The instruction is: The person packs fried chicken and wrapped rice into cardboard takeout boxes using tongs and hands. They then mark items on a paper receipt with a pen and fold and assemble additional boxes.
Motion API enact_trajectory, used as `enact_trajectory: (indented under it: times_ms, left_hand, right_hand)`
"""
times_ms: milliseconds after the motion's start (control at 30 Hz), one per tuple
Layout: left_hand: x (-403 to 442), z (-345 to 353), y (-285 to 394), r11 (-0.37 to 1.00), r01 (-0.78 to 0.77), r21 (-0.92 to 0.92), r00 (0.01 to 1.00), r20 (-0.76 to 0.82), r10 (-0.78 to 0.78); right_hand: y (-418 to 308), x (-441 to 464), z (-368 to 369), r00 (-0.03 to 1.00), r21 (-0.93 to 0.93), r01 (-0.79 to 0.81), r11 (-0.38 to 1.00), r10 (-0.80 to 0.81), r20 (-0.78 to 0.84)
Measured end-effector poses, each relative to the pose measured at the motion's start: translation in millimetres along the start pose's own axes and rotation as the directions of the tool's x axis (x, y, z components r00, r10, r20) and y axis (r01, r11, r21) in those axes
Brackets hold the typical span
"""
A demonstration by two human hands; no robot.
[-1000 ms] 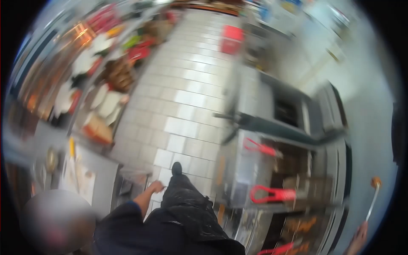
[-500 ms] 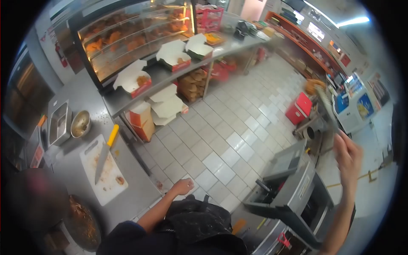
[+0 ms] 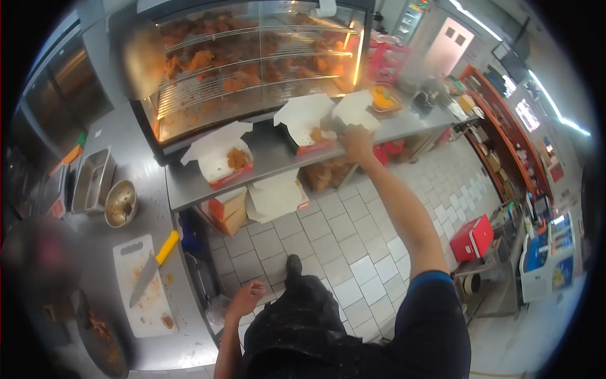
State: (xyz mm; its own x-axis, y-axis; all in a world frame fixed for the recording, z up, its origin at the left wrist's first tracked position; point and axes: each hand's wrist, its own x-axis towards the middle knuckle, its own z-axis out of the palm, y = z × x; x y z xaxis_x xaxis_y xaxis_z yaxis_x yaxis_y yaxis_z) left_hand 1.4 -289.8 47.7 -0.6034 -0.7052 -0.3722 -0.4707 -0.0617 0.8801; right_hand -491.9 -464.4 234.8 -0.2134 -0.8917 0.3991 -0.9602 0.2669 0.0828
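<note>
My right hand [image 3: 358, 144] reaches out over the front of the farthest takeaway box [image 3: 355, 110] on the raised metal shelf. Its fingers are closed, and whatever they may hold is hidden; whether it touches the box I cannot tell. Left of it stands a second open takeaway box [image 3: 306, 108] with a piece of fried food inside. The nearest open takeaway box [image 3: 218, 146] holds a browned fried piece [image 3: 237, 158]. Low beside my dark apron, my left hand [image 3: 247, 299] hangs with loosely curled fingers and nothing visible in it, near the steel counter's edge.
Behind the boxes is a lit display cabinet [image 3: 262, 66] of fried food. At left, a yellow-handled knife [image 3: 153, 270] lies on a white cutting board [image 3: 142, 303], near a metal bowl [image 3: 120, 205] and a steel pan [image 3: 93, 183]. A red cooler [image 3: 472, 239] stands at right.
My right hand has swung from the far right to the farthest box on the shelf. The view has turned, bringing the display cabinet closer. My left hand stays low by my body.
</note>
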Motion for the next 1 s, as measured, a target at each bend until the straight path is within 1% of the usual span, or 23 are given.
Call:
enact_trajectory:
  times_ms: [33,67,167,233,267,300,333,367,400,433,500,533,567,600,633,667,700,733,767,833,900,933,1000]
  left_hand:
    - [-0.2,-2.7,2.8,0.998,0.056,0.012,0.996,-0.068,-0.055]
    - [-0.2,-5.4,4.7,0.997,0.077,0.008,0.994,-0.083,-0.077]
    - [4.5,-12.9,14.9,0.977,0.198,-0.078,0.919,-0.331,-0.212]
    - [0.7,-8.0,-8.7,0.951,0.24,-0.195,0.862,-0.408,-0.301]
    - [-5.1,1.3,-23.6,0.914,0.282,-0.292,0.805,-0.446,-0.391]
    - [-12.2,9.4,-20.2,0.886,0.305,-0.349,0.739,-0.5,-0.452]
    - [-15.7,9.9,-10.5,0.891,0.359,-0.279,0.737,-0.501,-0.454]
    - [-21.4,10.6,-3.1,0.885,0.416,-0.211,0.732,-0.5,-0.463]
    - [-22.5,17.8,-5.5,0.85,0.46,-0.258,0.696,-0.49,-0.525]
    - [-24.3,18.3,10.9,0.829,0.484,-0.28,0.674,-0.485,-0.558]
    - [-26.0,15.0,23.7,0.802,0.501,-0.326,0.624,-0.506,-0.595]
    - [-24.1,15.6,21.1,0.823,0.486,-0.294,0.645,-0.516,-0.564]
    - [-19.6,12.7,19.5,0.846,0.465,-0.261,0.674,-0.515,-0.529]
    - [-17.5,5.1,20.9,0.841,0.456,-0.292,0.654,-0.531,-0.539]
    - [-17.4,-9.9,24.5,0.826,0.446,-0.344,0.684,-0.465,-0.563]
    - [-18.3,-27.8,29.6,0.809,0.438,-0.392,0.714,-0.394,-0.578]
    - [-20.2,-51.3,38.0,0.773,0.449,-0.448,0.692,-0.373,-0.618]
    - [-23.8,-78.5,48.8,0.738,0.458,-0.496,0.67,-0.353,-0.653]
    - [-30.0,-106.1,61.3,0.721,0.512,-0.467,0.605,-0.4,-0.688]
    - [-45.4,-164.7,80.2,0.678,0.623,-0.39,0.463,-0.515,-0.721]
    - [-61.1,-213.0,89.7,0.636,0.689,-0.348,0.288,-0.674,-0.68]
    - [-64.2,-232.2,80.1,0.625,0.683,-0.377,0.255,-0.68,-0.688]
    - [-71.7,-261.3,54.0,0.719,0.655,-0.233,0.104,-0.915,-0.391]
  right_hand:
    - [1.4,14.0,20.1,0.993,0.051,-0.107,0.993,0.105,0.05]
    - [4.6,30.2,37.2,0.994,0.069,-0.092,0.993,0.088,0.062]
    - [8.7,84.0,71.4,0.943,0.073,-0.071,0.995,0.043,0.331]
    - [18.7,108.5,104.6,0.935,0.049,-0.027,0.998,0.008,0.355]
    - [33.5,117.9,132.6,0.964,0.062,0.088,0.994,-0.1,0.247]
    - [40.4,133.6,143.1,0.932,0.006,0.096,0.995,-0.092,0.35]
    - [75.3,143.7,209.6,0.935,-0.082,0.334,0.939,-0.319,0.157]
    - [122.0,161.0,258.0,0.834,-0.225,0.55,0.804,-0.544,0.092]
    - [127.6,177.7,231.4,0.839,-0.054,0.514,0.856,-0.488,0.241]
    - [62.7,162.5,96.2,0.903,-0.021,0.323,0.946,-0.301,0.305]
    - [117.7,168.5,103.6,0.789,-0.035,0.584,0.811,-0.557,0.26]
    - [74.9,142.5,24.0,0.844,0.088,0.488,0.868,-0.496,0.205]
    - [44.0,131.5,-19.7,0.87,0.282,0.194,0.94,-0.297,0.392]
    - [15.2,113.7,-51.1,0.859,0.403,0.148,0.903,-0.319,0.4]
    - [-24.1,98.6,-75.5,0.852,0.439,0.132,0.889,-0.328,0.409]
    - [-71.9,86.3,-96.4,0.82,0.591,0.03,0.806,-0.358,0.447]
    - [-98.2,70.7,-67.6,0.808,0.754,0.283,0.593,-0.571,0.146]
    - [-142.1,56.5,-64.3,0.779,0.764,0.176,0.62,-0.562,0.276]
    - [-187.8,41.2,-43.6,0.73,0.763,0.104,0.638,-0.57,0.377]
    - [-287.3,11.0,-2.5,0.648,0.939,0.072,0.337,-0.732,0.212]
    - [-380.4,-15.1,25.9,0.523,0.95,0.116,0.289,-0.831,0.189]
    - [-421.9,-26.6,30.7,0.463,0.947,0.152,0.283,-0.867,0.185]
    - [-493.4,-53.9,51.3,0.389,0.963,0.169,0.209,-0.912,0.13]
